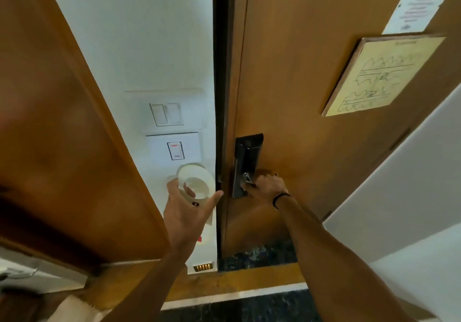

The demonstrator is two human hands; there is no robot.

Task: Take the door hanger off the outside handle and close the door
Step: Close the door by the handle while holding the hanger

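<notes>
While the right hand (pixel 268 184) grips the handle on the wooden door (pixel 299 84), the left hand (pixel 185 208) holds the white door hanger (pixel 197 184) by its ring, fingers loosely spread. Text on the framed notice (pixel 381 74) is too blurry to read.

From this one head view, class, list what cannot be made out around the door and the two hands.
- Door handle: covered by the right hand, head view.
- Door hanger: its lower part hidden behind the left hand; its wording unseen.
- White notice: cut off by the top edge, print blurred.
- Framed plan: labels too small.
- Whether the door has latched: dark edge gap unclear.
</notes>
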